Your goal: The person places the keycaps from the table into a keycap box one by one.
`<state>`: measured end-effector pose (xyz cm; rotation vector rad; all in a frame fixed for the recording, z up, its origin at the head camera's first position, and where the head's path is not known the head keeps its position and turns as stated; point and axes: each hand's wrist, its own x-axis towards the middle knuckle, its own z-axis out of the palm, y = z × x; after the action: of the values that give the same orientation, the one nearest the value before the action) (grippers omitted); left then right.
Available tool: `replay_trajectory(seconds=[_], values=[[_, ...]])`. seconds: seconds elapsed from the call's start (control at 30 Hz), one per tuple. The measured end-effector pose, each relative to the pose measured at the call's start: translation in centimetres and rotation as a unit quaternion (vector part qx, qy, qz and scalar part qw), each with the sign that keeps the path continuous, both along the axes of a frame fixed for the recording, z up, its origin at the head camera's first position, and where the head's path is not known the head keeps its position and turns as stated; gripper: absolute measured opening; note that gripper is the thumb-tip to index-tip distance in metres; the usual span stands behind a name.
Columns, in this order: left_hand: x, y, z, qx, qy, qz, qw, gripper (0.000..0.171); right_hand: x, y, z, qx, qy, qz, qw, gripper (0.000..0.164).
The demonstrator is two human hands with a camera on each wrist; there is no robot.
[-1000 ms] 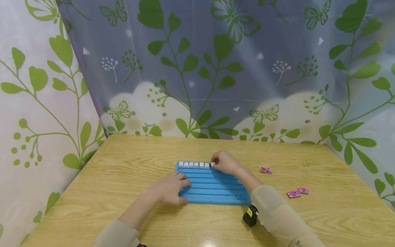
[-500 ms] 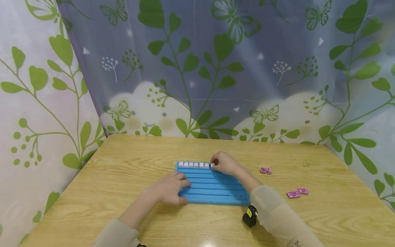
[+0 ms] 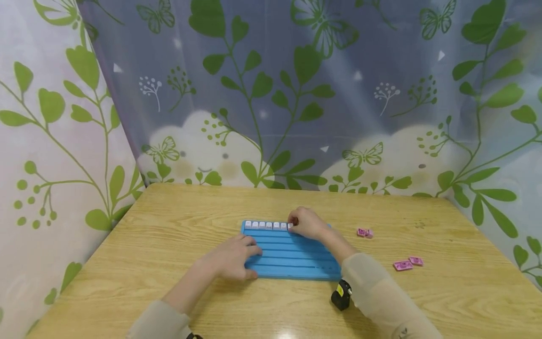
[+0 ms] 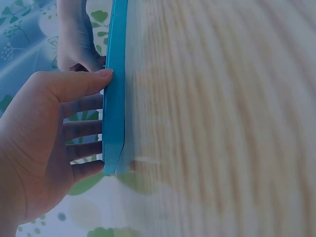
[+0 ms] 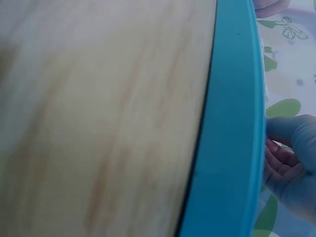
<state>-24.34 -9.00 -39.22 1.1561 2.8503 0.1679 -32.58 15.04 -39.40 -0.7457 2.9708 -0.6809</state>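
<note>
Seventh tile and my right hand shift slightly left

Since the earlier frames, the gap beside the seventh tile has narrowed; it now sits just beside the sixth, though I cannot tell whether they touch. I pinch this one tile between the thumb and fingertips of my right hand, the grip nearly closed. The tile is in the far groove of my one blue board, to the right of six white tiles, making seven in a single row.

My left hand lies spread at the board's left side, holding no tile: its one thumb touches the near edge, its four fingers reach over the top.

To the right on the table lie four pink pieces in two pairs: a farther pair and a nearer pair. One black device shows by my right sleeve.
</note>
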Motion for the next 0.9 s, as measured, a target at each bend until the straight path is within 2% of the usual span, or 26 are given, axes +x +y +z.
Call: replay_trajectory(seconds=[0.37,0.9], values=[[-0.16,-0.1,-0.08,0.0,0.001,-0.001,1.0,0.052,0.02,-0.28,0.74,0.027,0.003,0.013,1.0,0.008],[-0.27,0.01,-0.31,-0.004,0.002,-0.002,1.0,0.052,0.05,-0.18,0.57,0.035,0.002,0.01,0.999,0.011]])
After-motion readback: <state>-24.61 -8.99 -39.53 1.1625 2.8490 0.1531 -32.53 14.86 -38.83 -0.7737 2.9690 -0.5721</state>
